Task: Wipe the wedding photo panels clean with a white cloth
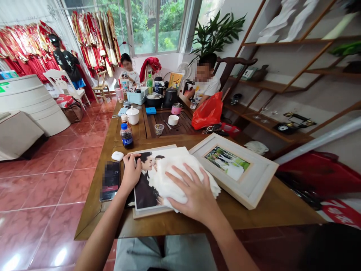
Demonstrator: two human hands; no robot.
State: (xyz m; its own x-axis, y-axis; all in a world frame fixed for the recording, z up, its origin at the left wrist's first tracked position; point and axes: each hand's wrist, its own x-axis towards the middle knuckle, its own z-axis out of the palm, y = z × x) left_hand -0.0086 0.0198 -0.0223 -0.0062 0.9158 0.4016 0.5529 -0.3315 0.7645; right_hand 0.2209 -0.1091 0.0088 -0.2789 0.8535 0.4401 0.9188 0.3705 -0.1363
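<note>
A large wedding photo print [143, 184] lies flat on the wooden table [270, 210] right in front of me. My left hand [130, 172] rests on its left edge, fingers curled over the top corner, pinning it down. My right hand [194, 192] lies flat with fingers spread on a white cloth [175, 175] that covers the right half of the print. A framed wedding picture [235, 169] in a pale wooden frame sits tilted just to the right of the cloth.
A phone [110, 180] and a white earbud case [117, 155] lie left of the print. Behind are a cola bottle [126, 136], tea ware, a red plastic bag [208, 111]. Two people sit at the far end. Shelves stand on the right.
</note>
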